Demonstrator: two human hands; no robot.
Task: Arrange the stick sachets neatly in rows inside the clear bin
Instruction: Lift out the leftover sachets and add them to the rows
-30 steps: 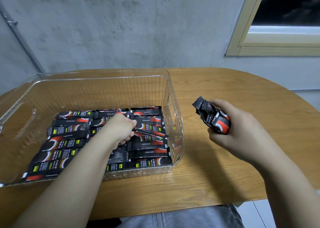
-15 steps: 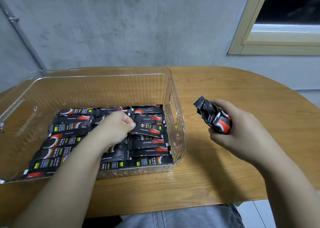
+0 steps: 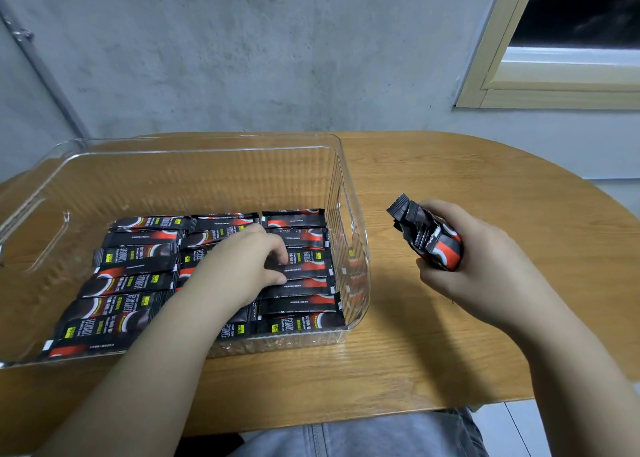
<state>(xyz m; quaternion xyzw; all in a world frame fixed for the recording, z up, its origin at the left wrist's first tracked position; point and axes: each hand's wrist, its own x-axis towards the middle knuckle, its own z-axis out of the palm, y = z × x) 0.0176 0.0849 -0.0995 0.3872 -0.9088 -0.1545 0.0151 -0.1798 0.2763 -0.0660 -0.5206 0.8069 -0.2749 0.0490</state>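
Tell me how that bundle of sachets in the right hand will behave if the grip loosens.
The bundle of sachets looks loose, with no band visible, so it would likely fan apart. Their glossy film suggests they slide easily. The thin sticks probably flex rather than stay rigid.

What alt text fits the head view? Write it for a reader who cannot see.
A left hand arranges black-and-red stick sachets lying in rows in a clear bin on a wooden table. The right hand holds a bundle of sachets beside the bin.

Black-and-red stick sachets [image 3: 138, 276] lie flat in three rows inside the clear bin [image 3: 349, 193].
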